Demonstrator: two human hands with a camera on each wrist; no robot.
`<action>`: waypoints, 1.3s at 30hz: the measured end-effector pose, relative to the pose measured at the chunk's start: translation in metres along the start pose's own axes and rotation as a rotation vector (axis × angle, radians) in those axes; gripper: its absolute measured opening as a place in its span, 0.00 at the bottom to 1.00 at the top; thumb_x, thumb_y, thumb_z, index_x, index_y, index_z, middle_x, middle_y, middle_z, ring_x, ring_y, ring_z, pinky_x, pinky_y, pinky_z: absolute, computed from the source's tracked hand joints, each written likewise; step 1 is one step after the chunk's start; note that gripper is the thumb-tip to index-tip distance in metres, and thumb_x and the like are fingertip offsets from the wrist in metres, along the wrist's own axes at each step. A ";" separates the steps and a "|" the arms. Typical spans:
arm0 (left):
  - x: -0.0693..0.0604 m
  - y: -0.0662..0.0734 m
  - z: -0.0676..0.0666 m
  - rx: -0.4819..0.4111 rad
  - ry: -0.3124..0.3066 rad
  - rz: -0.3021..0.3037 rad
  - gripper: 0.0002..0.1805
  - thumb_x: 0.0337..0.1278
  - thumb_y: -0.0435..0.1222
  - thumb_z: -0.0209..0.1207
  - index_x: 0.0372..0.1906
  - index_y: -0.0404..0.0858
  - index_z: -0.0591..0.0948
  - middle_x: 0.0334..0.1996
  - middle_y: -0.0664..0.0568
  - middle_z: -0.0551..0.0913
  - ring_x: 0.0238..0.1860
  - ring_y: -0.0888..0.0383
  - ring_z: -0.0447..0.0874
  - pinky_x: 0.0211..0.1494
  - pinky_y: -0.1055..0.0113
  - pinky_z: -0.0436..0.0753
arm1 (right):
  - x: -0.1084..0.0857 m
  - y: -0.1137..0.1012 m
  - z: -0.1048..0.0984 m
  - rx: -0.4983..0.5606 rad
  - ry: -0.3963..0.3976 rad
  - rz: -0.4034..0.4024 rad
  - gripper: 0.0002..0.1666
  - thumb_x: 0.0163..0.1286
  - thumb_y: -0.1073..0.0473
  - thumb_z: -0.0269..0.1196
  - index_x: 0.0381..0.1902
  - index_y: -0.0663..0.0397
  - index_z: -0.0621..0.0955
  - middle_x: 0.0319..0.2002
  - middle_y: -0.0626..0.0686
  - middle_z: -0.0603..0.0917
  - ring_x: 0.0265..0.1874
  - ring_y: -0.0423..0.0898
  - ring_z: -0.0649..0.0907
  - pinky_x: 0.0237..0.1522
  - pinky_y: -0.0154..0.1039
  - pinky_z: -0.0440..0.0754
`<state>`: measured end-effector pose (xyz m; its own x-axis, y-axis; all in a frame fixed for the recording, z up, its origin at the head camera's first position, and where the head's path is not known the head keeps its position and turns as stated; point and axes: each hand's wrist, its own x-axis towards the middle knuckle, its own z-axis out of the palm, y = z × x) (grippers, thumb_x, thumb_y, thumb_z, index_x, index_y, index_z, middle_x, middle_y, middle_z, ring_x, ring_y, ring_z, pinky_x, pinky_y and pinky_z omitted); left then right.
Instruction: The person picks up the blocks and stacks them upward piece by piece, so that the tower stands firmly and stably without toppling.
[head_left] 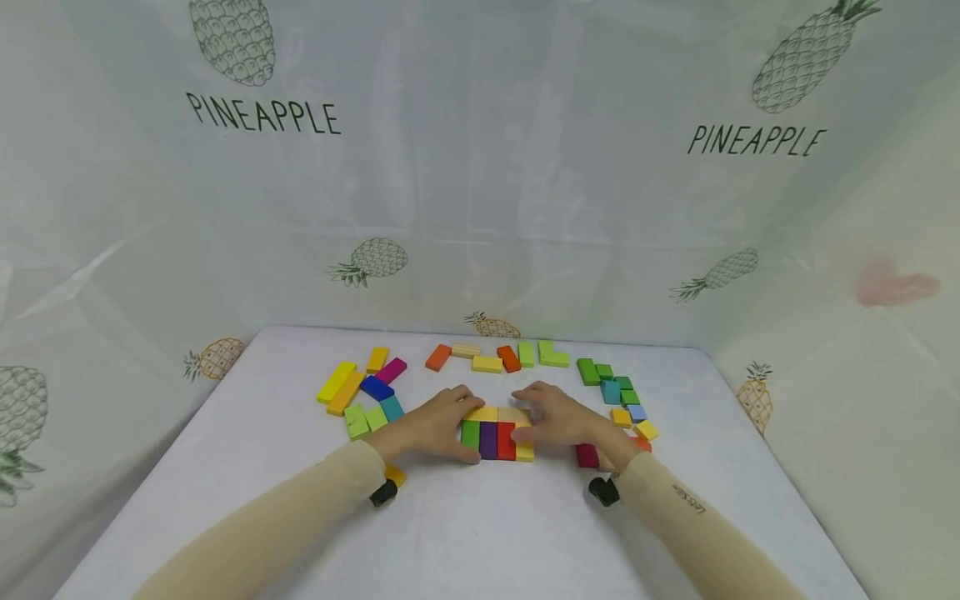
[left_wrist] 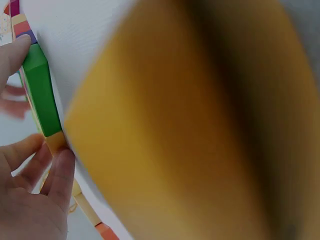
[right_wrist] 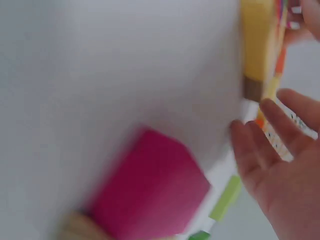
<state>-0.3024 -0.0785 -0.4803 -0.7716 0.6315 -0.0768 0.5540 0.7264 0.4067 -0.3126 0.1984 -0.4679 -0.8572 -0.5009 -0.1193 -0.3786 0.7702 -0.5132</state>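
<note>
In the head view, a flat rectangle of wooden blocks lies between the two hands. Its front row has a green block (head_left: 470, 437), a purple block (head_left: 488, 442), a red block (head_left: 506, 442) and a yellow block (head_left: 525, 452). Behind them lie another yellow block (head_left: 482, 414) and a pale wood block (head_left: 512, 414). The left hand (head_left: 435, 423) touches the left side, its fingertips on the end of the back yellow block and its thumb near the front. Around the right side stands the right hand (head_left: 558, 417), fingers spread; the right wrist view shows its fingertips (right_wrist: 237, 125) just off the blocks.
Loose blocks curve around the table: a yellow bar (head_left: 336, 381) and a blue block (head_left: 377, 387) at left, an orange block (head_left: 438, 357) at the back, a green block (head_left: 588, 371) and a dark red block (head_left: 587, 455) at right. A printed curtain (head_left: 480, 167) hangs behind.
</note>
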 end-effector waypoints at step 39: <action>-0.004 -0.010 0.001 -0.125 0.001 -0.017 0.49 0.52 0.58 0.78 0.77 0.45 0.73 0.67 0.53 0.73 0.68 0.54 0.71 0.75 0.54 0.76 | 0.076 0.011 -0.014 -0.063 0.320 0.156 0.20 0.73 0.59 0.71 0.60 0.58 0.88 0.55 0.58 0.88 0.53 0.55 0.83 0.64 0.53 0.83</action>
<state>-0.3042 -0.0881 -0.4851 -0.7806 0.6194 -0.0837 0.4979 0.6972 0.5157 -0.3872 0.1745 -0.4710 -0.9685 -0.2337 0.0854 -0.2466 0.8554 -0.4556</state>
